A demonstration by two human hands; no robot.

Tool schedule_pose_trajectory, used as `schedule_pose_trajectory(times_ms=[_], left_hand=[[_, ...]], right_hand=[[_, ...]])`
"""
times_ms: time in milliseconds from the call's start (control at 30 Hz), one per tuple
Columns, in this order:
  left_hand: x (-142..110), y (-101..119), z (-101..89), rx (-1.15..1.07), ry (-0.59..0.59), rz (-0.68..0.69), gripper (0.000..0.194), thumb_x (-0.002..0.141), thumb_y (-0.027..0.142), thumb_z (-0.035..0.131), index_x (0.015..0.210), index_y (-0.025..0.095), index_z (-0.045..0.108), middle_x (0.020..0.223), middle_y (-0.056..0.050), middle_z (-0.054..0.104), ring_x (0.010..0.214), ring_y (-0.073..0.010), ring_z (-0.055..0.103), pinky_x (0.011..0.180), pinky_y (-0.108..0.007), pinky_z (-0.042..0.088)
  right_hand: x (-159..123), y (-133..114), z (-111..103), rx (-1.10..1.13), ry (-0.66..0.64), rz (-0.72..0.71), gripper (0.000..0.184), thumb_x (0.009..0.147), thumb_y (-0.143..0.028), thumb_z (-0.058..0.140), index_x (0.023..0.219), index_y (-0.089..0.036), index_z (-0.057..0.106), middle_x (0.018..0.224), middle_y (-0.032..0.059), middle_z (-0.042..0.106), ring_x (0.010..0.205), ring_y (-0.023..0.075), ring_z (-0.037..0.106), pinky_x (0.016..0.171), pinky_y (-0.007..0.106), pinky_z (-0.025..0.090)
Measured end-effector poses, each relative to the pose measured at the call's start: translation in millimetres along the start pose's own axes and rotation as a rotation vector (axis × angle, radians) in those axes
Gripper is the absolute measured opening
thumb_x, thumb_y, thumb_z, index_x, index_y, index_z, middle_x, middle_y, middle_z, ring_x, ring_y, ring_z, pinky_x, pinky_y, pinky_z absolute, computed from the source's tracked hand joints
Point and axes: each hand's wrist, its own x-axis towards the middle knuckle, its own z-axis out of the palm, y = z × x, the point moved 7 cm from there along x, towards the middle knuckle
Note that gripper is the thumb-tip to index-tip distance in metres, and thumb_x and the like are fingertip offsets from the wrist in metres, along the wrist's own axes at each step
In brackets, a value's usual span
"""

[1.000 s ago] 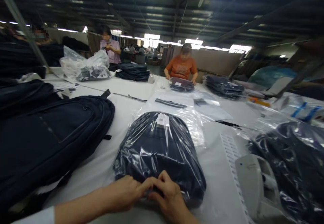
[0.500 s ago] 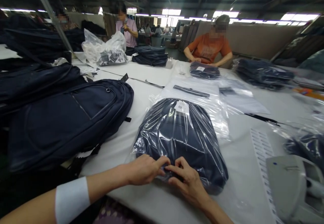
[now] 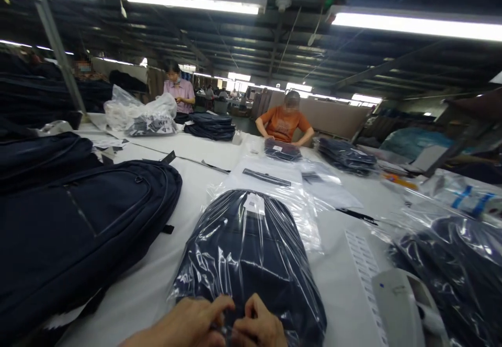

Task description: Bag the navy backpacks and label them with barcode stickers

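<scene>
Bagged backpack (image 3: 251, 242), cut off below, left hand (image 3: 192, 320) and right hand (image 3: 262, 327) at six o'clock, with curled fingers (image 3: 223, 303) partly hidden, cannot tell whether clamped

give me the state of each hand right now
Left hand: closed, pinching the clear plastic bag.
Right hand: closed, pinching the same bag.

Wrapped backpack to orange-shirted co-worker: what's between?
Head view: flat clear plastic just past the wrapped backpack, then a dark wrapped bundle right in front of the co-worker.
</scene>
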Motion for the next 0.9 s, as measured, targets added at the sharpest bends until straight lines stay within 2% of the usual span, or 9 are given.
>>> schedule_pose_trajectory(times_ms=[167, 300, 433, 500, 600, 667, 733, 800, 900], left_hand=[[-89, -40, -44.1, 0.063, 0.153, -0.040, 0.077, 0.081, 0.031, 0.062, 0.145, 0.024, 0.020, 0.147, -0.013, 0.033, 0.136, -0.0288, 0.029, 0.110, -0.049, 0.030], [-139, -75, -32.3, 0.400, 0.185, -0.101, 0.092, 0.072, 0.016, 0.065, 0.147, 0.025, 0.013, 0.152, -0.016, 0.020, 0.139, -0.0352, 0.018, 0.109, -0.062, 0.021], [-129, -74, -5.2, 0.600, 0.345, 0.114, 0.071, 0.081, 0.007, 0.055, 0.140, 0.037, 0.031, 0.140, -0.009, 0.042, 0.128, -0.0264, 0.038, 0.111, -0.060, 0.019], [-114, -66, 5.5, 0.589, 0.322, 0.233, 0.055, 0.087, 0.008, 0.049, 0.131, 0.040, 0.044, 0.130, -0.004, 0.054, 0.117, -0.0203, 0.048, 0.112, -0.054, 0.021], [-96, -55, 8.5, 0.395, 0.276, 0.312, 0.028, 0.094, 0.017, 0.041, 0.109, 0.029, 0.061, 0.103, -0.004, 0.066, 0.095, -0.0163, 0.056, 0.105, -0.043, 0.033], [-87, -61, 0.3, 0.168, 0.380, 0.167, 0.030, 0.096, 0.023, 0.034, 0.088, 0.021, 0.062, 0.081, -0.004, 0.064, 0.080, -0.0158, 0.056, 0.089, -0.036, 0.043], [-85, -83, -3.2, -0.084, 0.533, -0.122, 0.038, 0.097, 0.030, 0.029, 0.073, 0.019, 0.055, 0.066, -0.002, 0.057, 0.068, -0.0146, 0.054, 0.071, -0.028, 0.045], [-87, -107, 5.6, -0.281, 0.630, -0.394, 0.041, 0.096, 0.040, 0.031, 0.065, 0.020, 0.048, 0.057, 0.001, 0.049, 0.058, -0.0128, 0.050, 0.058, -0.024, 0.040], [-84, -128, 21.2, -0.404, 0.657, -0.575, 0.045, 0.091, 0.050, 0.038, 0.058, 0.020, 0.040, 0.050, 0.005, 0.039, 0.049, -0.0106, 0.043, 0.050, -0.022, 0.034]], right_hand=[[5, -15, -13, 0.088, -0.043, 0.070, 0.027, 0.090, -0.038, 0.052, 0.071, -0.023, 0.065, 0.081, -0.0006, 0.045, 0.068, 0.0106, 0.053, 0.061, 0.021, 0.041], [8, -14, -12, 0.113, -0.056, 0.060, 0.029, 0.091, -0.040, 0.049, 0.073, -0.023, 0.065, 0.081, 0.0003, 0.046, 0.065, 0.0109, 0.052, 0.060, 0.022, 0.042], [8, -16, -13, 0.099, -0.034, 0.050, 0.029, 0.091, -0.039, 0.049, 0.073, -0.023, 0.066, 0.080, 0.0003, 0.045, 0.065, 0.0112, 0.052, 0.061, 0.023, 0.043], [8, -17, -15, 0.104, -0.029, 0.050, 0.028, 0.091, -0.038, 0.050, 0.073, -0.024, 0.066, 0.079, 0.0003, 0.046, 0.065, 0.0113, 0.052, 0.061, 0.023, 0.044], [9, -16, -16, 0.134, -0.017, 0.067, 0.026, 0.090, -0.037, 0.052, 0.074, -0.024, 0.067, 0.078, 0.0002, 0.047, 0.066, 0.0119, 0.053, 0.061, 0.023, 0.045], [9, -13, -16, 0.173, -0.001, 0.091, 0.024, 0.089, -0.036, 0.054, 0.073, -0.024, 0.068, 0.077, 0.0000, 0.048, 0.067, 0.0124, 0.054, 0.061, 0.023, 0.045], [8, -10, -15, 0.218, 0.015, 0.123, 0.021, 0.087, -0.033, 0.056, 0.073, -0.023, 0.068, 0.076, -0.0002, 0.049, 0.067, 0.0123, 0.054, 0.061, 0.023, 0.044], [8, -7, -13, 0.247, 0.025, 0.158, 0.018, 0.085, -0.032, 0.059, 0.072, -0.023, 0.068, 0.076, -0.0002, 0.051, 0.068, 0.0124, 0.054, 0.061, 0.023, 0.043], [9, -1, -12, 0.238, 0.048, 0.245, 0.012, 0.079, -0.030, 0.065, 0.071, -0.021, 0.064, 0.073, -0.0015, 0.051, 0.064, 0.0118, 0.051, 0.058, 0.023, 0.041]])
